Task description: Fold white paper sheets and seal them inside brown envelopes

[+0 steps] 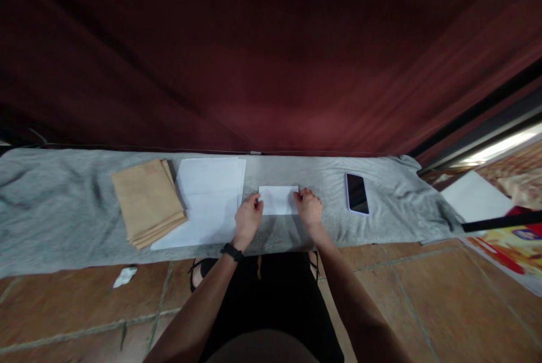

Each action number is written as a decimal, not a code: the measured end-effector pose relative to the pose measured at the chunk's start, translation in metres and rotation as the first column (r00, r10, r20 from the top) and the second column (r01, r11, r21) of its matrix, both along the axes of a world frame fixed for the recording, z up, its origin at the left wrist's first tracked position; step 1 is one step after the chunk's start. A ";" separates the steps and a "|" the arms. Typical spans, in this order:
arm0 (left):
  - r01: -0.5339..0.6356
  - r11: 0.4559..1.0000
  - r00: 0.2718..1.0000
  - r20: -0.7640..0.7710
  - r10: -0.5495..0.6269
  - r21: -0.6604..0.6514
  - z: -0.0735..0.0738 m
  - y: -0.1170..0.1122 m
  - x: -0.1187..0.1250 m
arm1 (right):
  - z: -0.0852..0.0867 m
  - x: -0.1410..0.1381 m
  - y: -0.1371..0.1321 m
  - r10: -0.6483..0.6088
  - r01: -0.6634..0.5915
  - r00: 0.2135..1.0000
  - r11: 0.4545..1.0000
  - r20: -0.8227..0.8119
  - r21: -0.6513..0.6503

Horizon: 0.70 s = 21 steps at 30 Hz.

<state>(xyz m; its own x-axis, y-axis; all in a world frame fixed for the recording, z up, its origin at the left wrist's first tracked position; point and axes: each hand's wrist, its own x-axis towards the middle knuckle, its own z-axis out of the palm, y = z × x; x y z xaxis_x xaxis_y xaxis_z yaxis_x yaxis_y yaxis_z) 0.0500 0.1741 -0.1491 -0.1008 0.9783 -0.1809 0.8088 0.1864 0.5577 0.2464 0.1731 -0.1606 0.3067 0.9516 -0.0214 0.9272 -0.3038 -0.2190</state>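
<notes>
Pinching a white paper rectangle (278,200) at its two ends, the left hand (249,216) and right hand (310,206) cover parts of its side edges; it is perhaps folded, its layers too small to make out. Brown envelopes (147,199) overlap and partly hide smooth white sheets (209,182) to its left. Soft, rumpled grey cloth (55,210) lies beneath, before a dark red curtain (262,69), above a tiled floor (381,295).
</notes>
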 end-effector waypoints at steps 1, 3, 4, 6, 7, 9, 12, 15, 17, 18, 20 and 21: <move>-0.001 1.000 1.000 -0.009 0.001 -0.006 0.000 0.000 0.000 | -0.001 0.000 0.000 -0.003 0.003 1.000 1.000 0.003 0.009; -0.002 1.000 1.000 -0.030 0.002 -0.004 0.000 0.001 0.001 | -0.002 -0.001 0.000 -0.010 0.009 1.000 0.999 0.003 0.031; 0.000 1.000 0.999 -0.040 0.000 0.001 -0.001 0.001 0.001 | -0.003 -0.002 -0.001 -0.012 0.012 1.000 0.999 0.002 0.048; 0.013 1.000 0.998 -0.061 -0.012 0.009 -0.002 0.002 0.001 | -0.004 -0.003 -0.004 -0.002 0.003 1.000 0.994 -0.002 0.105; 0.021 1.000 0.997 -0.073 -0.020 0.010 -0.002 0.002 0.001 | -0.005 -0.005 -0.006 0.014 -0.012 1.000 0.989 -0.007 0.148; 0.035 0.999 0.995 -0.096 -0.034 0.009 -0.003 0.002 0.001 | -0.007 -0.011 -0.013 0.090 -0.079 0.995 0.966 -0.033 0.246; 0.052 0.998 0.991 -0.125 -0.049 0.021 -0.004 0.002 0.001 | -0.013 -0.024 -0.025 0.294 -0.245 0.951 0.904 -0.093 0.352; 0.077 0.996 0.988 -0.138 -0.069 0.051 -0.006 0.001 0.001 | -0.021 -0.036 -0.037 0.426 -0.368 0.899 0.862 -0.103 0.349; 0.087 0.994 0.987 -0.144 -0.077 0.068 -0.007 0.001 0.001 | -0.026 -0.041 -0.042 0.434 -0.390 0.897 0.867 -0.085 0.308; 0.089 0.994 0.986 -0.148 -0.078 0.069 -0.008 0.000 0.001 | -0.028 -0.042 -0.044 0.427 -0.391 0.901 0.874 -0.073 0.288; 0.088 0.994 0.985 -0.156 -0.077 0.065 -0.008 -0.001 0.001 | -0.030 -0.043 -0.046 0.412 -0.386 0.909 0.885 -0.055 0.260; 0.088 0.994 0.984 -0.158 -0.077 0.065 -0.008 -0.002 0.001 | -0.030 -0.043 -0.047 0.408 -0.384 0.912 0.888 -0.049 0.251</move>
<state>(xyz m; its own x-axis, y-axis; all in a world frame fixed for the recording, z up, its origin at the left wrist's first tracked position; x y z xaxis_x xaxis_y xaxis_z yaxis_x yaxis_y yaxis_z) 0.0510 0.1725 -0.1571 -0.0404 0.9943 -0.0990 0.8973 0.0797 0.4342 0.2030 0.1264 -0.1909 -0.0893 0.9750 0.2035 0.9300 0.1548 -0.3335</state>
